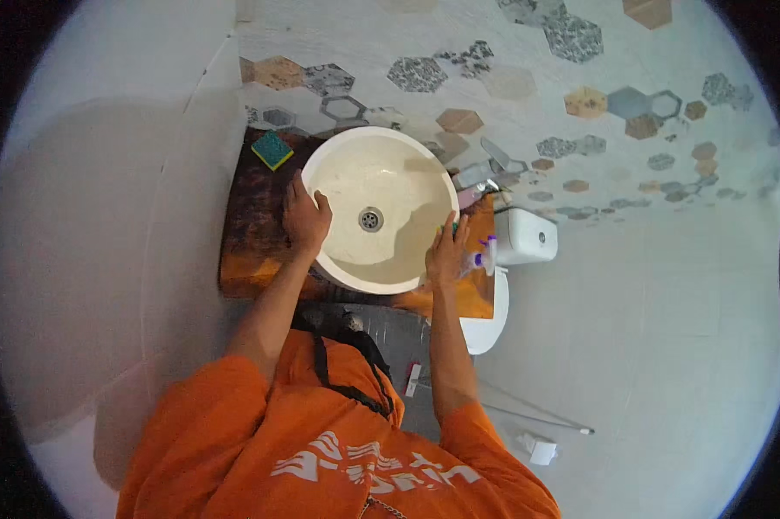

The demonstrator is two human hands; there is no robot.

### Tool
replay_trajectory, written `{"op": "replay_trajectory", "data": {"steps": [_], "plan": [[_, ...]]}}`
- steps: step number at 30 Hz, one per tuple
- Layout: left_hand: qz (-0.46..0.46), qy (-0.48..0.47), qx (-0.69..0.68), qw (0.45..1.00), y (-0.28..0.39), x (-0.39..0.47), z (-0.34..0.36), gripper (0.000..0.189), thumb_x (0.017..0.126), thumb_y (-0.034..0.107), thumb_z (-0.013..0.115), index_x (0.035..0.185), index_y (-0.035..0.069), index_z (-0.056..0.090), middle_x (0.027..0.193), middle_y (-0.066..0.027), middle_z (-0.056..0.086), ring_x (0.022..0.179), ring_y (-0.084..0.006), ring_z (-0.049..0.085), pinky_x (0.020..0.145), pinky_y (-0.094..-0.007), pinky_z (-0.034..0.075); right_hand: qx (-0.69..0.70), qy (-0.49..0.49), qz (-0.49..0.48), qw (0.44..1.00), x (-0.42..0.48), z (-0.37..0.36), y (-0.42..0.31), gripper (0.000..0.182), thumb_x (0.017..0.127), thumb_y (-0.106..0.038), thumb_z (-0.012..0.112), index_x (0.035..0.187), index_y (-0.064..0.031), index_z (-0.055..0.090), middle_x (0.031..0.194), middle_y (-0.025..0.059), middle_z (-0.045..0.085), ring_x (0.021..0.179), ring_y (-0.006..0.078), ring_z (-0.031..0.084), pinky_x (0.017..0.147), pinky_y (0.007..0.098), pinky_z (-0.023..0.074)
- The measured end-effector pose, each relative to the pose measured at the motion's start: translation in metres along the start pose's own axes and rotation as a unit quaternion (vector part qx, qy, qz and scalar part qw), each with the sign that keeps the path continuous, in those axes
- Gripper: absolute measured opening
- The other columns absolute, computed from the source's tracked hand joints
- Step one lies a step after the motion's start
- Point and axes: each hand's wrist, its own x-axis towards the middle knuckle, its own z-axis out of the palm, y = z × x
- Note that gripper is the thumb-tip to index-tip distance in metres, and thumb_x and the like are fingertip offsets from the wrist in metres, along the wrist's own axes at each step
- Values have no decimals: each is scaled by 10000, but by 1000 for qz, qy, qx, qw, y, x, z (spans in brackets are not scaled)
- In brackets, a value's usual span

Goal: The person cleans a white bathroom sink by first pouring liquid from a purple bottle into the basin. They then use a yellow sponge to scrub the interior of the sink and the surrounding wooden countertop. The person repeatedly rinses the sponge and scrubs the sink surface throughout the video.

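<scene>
A round cream vessel washbasin (338,266) sits on a dark wooden counter (250,227), with a metal drain (370,220) at its bottom. My left hand (307,217) grips the basin's left rim, the thumb inside and the fingers outside. On the opposite rim lies my right hand (447,253); a bit of green and yellow sponge (455,228) shows under its fingers, mostly hidden. Another green and yellow sponge (272,150) rests at the counter's back left corner. Close beside my right hand stands a clear spray bottle with a purple and white trigger head (487,254).
Behind the basin's right side are a pink bottle (473,194) and a faucet-like metal fitting (494,152), partly blurred. A white toilet (526,237) adjoins the counter's right end. On the floor lie a red and white squeegee or brush head (413,379) and a long pole (539,415).
</scene>
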Motion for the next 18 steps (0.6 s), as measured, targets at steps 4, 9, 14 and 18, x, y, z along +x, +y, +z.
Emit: {"op": "replay_trajectory", "data": {"steps": [4, 9, 14, 18], "plan": [[6, -5, -11, 1000, 0, -1, -3, 630, 942, 155, 552, 1503, -22, 326, 1398, -289, 493, 1252, -446, 539, 1021, -527, 467, 50, 7, -28, 998, -27, -14, -10, 539, 1037, -150, 471, 1561, -108, 348, 1623, 267, 205, 1449, 492, 275, 1196, 543, 262], [32, 15, 20, 999, 0, -1, 1, 680, 920, 118, 568, 1524, -26, 293, 1464, -281, 445, 1309, -438, 493, 1066, -523, 432, 54, -20, -26, 998, -89, -26, -36, 571, 1005, -107, 512, 1557, -118, 365, 1635, 254, 180, 1470, 485, 240, 1203, 564, 239], [40, 4, 0, 999, 1, -2, -1, 712, 914, 105, 572, 1537, -31, 256, 1509, -278, 389, 1352, -429, 456, 1099, -517, 402, 8, 34, -81, 996, -45, -11, -12, 564, 1019, -138, 492, 1566, -172, 361, 1623, 285, 185, 1489, 504, 178, 1207, 568, 227], [16, -32, 14, 999, 12, -5, -8, 724, 908, 108, 572, 1539, -30, 246, 1497, -276, 394, 1349, -434, 457, 1102, -513, 408, 1, 28, -20, 999, 25, 10, 31, 537, 1029, -188, 488, 1550, -127, 374, 1535, 331, 334, 1408, 514, 339, 1156, 554, 324]]}}
